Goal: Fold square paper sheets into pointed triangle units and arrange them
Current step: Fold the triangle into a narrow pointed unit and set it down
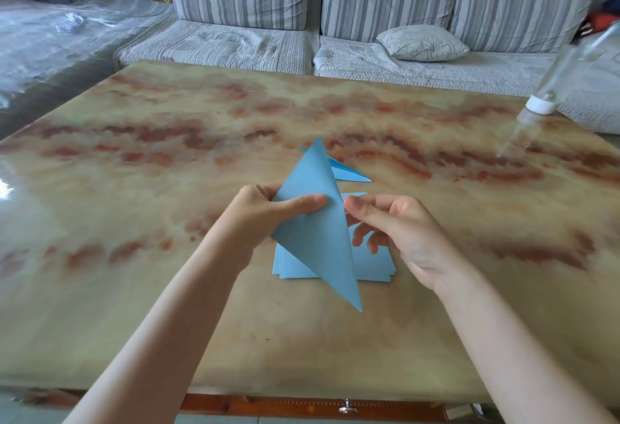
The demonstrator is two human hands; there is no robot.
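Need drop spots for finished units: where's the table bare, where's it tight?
Bare: table left of the left hand; far strip between the folded unit and sofa; right side between right hand and bottle. Crowded: centre, with sheet, stack and both hands.

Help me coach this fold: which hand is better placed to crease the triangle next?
Right. The left hand pinches the triangle, holding it up; the right hand sits free beside its right edge, likely ready to press.
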